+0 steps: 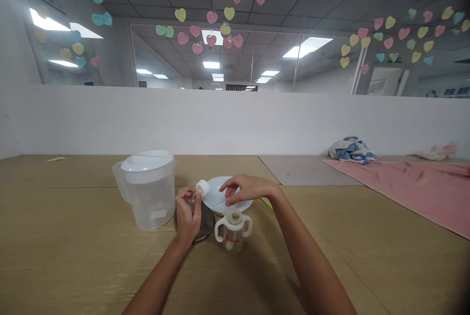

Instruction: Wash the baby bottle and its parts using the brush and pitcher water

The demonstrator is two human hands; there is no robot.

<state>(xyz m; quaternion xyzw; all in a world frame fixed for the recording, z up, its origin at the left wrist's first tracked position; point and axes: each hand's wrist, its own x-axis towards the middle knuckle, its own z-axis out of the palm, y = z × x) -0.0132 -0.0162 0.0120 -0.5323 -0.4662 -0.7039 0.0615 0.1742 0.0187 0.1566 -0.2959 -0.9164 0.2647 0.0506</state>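
My left hand (pixel 188 213) pinches a small clear piece (pixel 197 193) between thumb and fingers, above a dark grey oval tray (pixel 204 229). A white cap (pixel 202 187) is right beside those fingertips. My right hand (pixel 246 188) hangs over a pale blue plate (pixel 215 183), its fingers curved and apart, with nothing seen between them. Below it stands an uncapped clear bottle (pixel 235 236) with two white handles, upright, with a straw-like part inside. To the left is a large translucent white pitcher (pixel 152 202) with its lid on.
A green strip (pixel 267 205) lies right of the plate. A pink cloth (pixel 404 190) covers the right side of the table, with a crumpled blue and white cloth (pixel 352 151) behind it. A white wall (pixel 205 121) rises along the table's back edge.
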